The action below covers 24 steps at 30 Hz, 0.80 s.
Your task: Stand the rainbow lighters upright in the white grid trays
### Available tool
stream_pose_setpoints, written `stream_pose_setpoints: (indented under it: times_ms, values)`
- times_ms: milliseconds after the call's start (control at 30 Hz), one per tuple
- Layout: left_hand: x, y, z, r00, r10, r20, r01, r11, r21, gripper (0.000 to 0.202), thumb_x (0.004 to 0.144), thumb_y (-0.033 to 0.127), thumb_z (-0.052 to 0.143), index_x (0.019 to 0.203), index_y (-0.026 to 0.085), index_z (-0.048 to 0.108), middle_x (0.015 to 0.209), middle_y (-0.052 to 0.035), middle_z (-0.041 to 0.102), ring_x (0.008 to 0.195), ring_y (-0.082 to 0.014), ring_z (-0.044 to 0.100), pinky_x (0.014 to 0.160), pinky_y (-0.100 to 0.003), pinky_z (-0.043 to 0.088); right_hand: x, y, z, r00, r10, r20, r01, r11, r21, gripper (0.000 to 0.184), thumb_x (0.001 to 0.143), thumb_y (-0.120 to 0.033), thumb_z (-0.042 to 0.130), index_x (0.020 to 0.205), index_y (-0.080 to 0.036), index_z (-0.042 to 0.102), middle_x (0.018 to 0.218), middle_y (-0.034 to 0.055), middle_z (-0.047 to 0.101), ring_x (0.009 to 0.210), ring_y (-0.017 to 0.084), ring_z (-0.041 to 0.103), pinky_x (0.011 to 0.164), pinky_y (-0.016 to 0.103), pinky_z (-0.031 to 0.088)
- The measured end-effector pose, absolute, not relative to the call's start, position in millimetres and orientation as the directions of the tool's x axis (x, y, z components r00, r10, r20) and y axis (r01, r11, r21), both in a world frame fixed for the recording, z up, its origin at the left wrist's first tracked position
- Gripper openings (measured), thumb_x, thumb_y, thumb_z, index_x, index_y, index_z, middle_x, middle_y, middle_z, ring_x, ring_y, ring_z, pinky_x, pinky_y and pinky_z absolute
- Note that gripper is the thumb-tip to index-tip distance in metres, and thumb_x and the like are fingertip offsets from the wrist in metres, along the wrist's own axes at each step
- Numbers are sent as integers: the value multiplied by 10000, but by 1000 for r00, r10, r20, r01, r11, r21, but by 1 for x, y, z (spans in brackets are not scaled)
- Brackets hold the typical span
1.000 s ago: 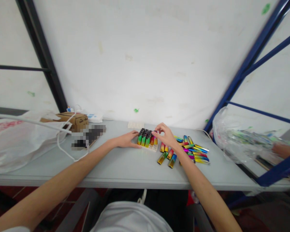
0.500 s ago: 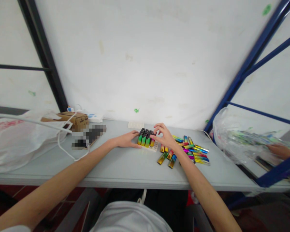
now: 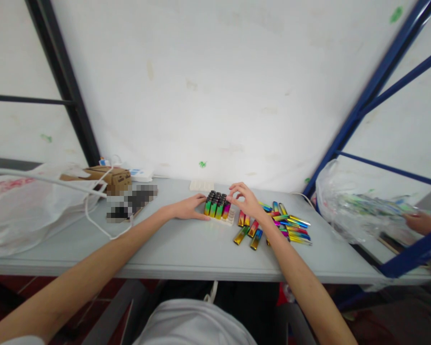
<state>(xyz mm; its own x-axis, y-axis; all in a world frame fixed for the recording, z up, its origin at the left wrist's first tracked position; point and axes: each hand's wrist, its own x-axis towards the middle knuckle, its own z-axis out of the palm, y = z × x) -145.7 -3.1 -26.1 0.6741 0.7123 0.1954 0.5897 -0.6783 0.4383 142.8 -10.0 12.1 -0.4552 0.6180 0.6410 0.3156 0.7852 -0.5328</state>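
Observation:
Upright lighters (image 3: 212,209) with black tops and shiny green, yellow and magenta bodies stand packed in rows in a white slotted tray (image 3: 231,219). My left hand (image 3: 188,208) is closed around the tray's left end, thumb at the front corner and fingers behind. At the right side of the rows, my right hand (image 3: 246,201) has its thumb and forefinger curved by the top of a magenta lighter (image 3: 226,211), other fingers raised and apart. No lighter shows in its grip. Loose lighters (image 3: 253,228) in several colours lie under and beyond my right wrist.
A second white tray (image 3: 201,185) lies by the wall. At left are a white plastic bag (image 3: 32,211), a cardboard box (image 3: 117,179), a cable and a blurred dark item. On the right, a clear bag (image 3: 339,206) stands by the blue frame, with another person's hand (image 3: 422,223) beyond.
My right thumb has moved up from the front of the magenta lighter to its top, leaving the body uncovered. My left hand stays put. The other person's hand has shifted slightly right.

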Motion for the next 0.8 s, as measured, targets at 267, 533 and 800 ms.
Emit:
stream_pose_setpoints:
  times_ms: [267,533,800]
  values:
    - [-145,-3,-24,678,712,184,602,-680,418,876,818,709,679,1484,178,472,1515,-148,480,1377,-325,481,1189,-401,342,219,25,8,-200,745,636,827,477,-298,220,977,-321,517,1009,-166,669,986,127,679,974,246,626,969,418,479]
    - [-146,-3,-25,677,712,189,603,-683,412,860,812,730,665,1461,193,491,1503,-134,498,1374,-321,484,1180,-394,348,259,35,-10,-299,935,189,920,335,-203,251,854,-329,723,1051,-182,773,1126,122,758,1037,261,695,954,339,506]
    - [-145,-5,-22,674,718,174,616,-676,404,858,814,726,665,1451,176,499,1499,-143,495,1378,-316,481,1184,-384,349,258,32,-3,-255,960,116,930,277,-241,101,828,-228,730,909,-191,777,980,111,790,891,258,731,831,327,534]
